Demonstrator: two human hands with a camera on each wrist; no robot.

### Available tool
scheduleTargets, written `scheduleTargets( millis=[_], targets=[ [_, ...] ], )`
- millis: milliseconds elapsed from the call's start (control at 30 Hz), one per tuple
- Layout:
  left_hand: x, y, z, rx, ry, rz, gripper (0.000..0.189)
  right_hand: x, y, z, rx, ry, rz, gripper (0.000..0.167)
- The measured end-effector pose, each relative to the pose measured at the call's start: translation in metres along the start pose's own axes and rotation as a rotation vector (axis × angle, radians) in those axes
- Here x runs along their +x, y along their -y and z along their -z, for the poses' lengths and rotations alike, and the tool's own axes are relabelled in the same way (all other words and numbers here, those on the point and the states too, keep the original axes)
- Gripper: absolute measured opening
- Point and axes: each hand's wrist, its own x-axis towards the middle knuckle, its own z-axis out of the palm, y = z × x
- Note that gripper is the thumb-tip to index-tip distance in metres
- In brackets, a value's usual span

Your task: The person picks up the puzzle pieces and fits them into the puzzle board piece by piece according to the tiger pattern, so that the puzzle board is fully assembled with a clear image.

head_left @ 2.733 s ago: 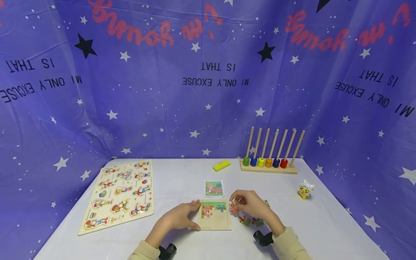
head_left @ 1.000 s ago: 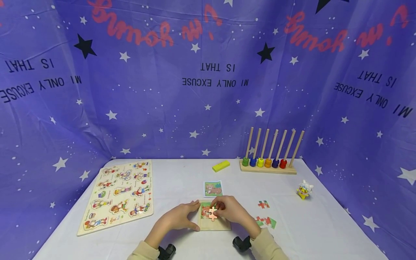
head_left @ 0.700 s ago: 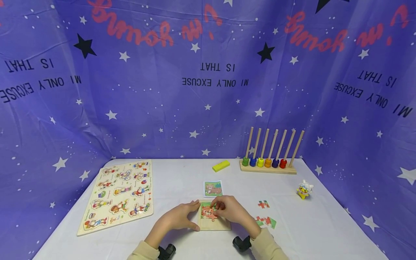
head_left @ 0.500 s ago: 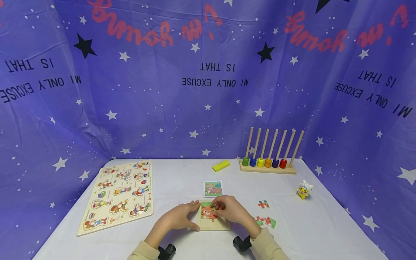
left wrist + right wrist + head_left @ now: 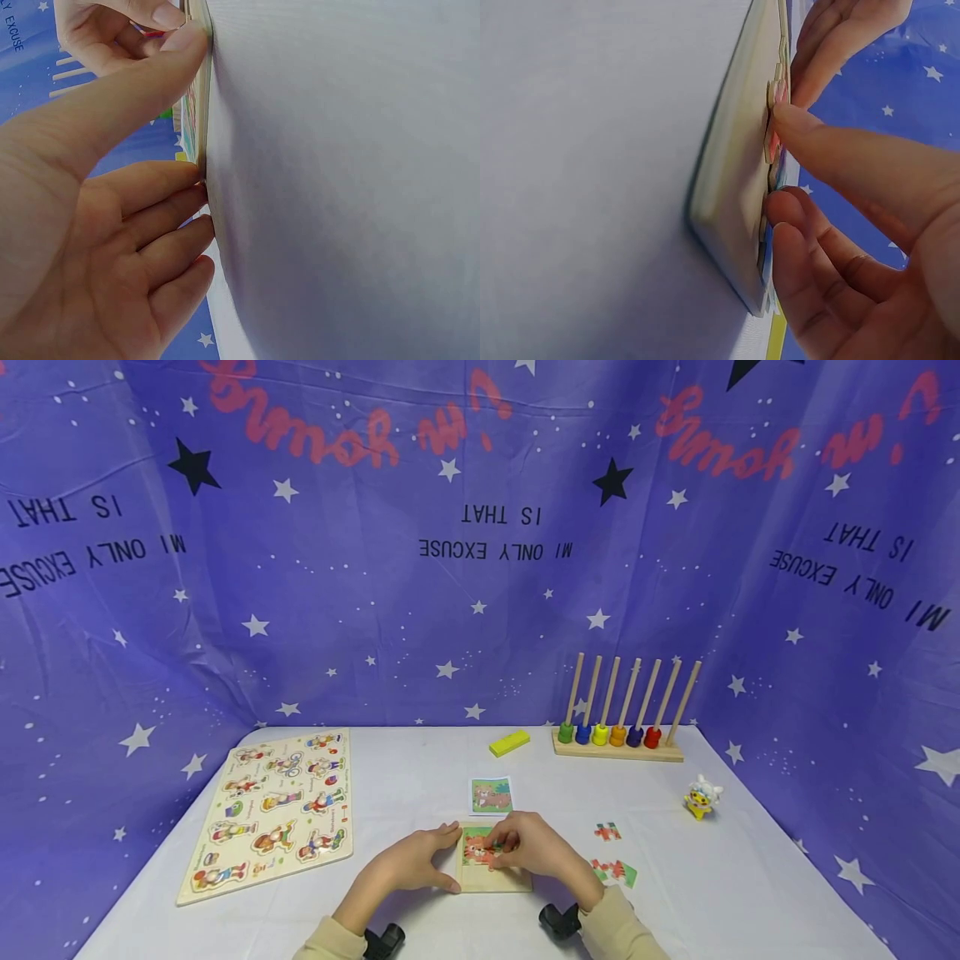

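Note:
A square wooden puzzle tray lies on the table, with tiger pieces fitted in its upper part. My left hand rests at the tray's left side, thumb and forefinger touching the edge at separate spots, fingers fairly straight. Over the tray, my right hand pinches an orange puzzle piece between thumb and fingers, beside the tiger's face. The piece sits slightly proud of the tray in the right wrist view. The hand covers the tray's upper right part. Loose puzzle pieces lie right of the tray, with another puzzle piece behind them.
A picture card lies just behind the tray. Farther back are a yellow block and a peg stand with coloured beads. A small figurine stands at right; a large peg puzzle board lies at left.
My right hand has carried the puzzle piece left from the loose pieces to the tray and lowered it beside the tiger's face. Its fingers have shifted slightly since. My left hand has stayed put.

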Motion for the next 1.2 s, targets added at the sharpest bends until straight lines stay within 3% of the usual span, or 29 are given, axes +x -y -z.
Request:
scheduleTargets(
  millis=[267,600,1000,1200],
  targets=[
    [-0.0001,0.0007,0.0001,-0.001,0.001,0.001,0.086,0.0006,0.0007,-0.0003,-0.028,0.013,0.03,0.027],
    [-0.0004,-0.0012,0.0014,-0.008,0.003,-0.001,0.086,-0.0002,0.0016,0.0004,-0.042,0.017,0.007,0.024],
    [-0.0011,-0.0025,0.0032,-0.009,0.002,-0.002,0.085,-0.0003,0.0018,-0.0026,0.001,-0.012,0.013,0.024],
    [-0.0006,-0.0007,0.0023,-0.006,0.002,-0.002,0.086,-0.0013,0.0039,0.0033,0.008,0.028,0.001,0.027]
  ],
)
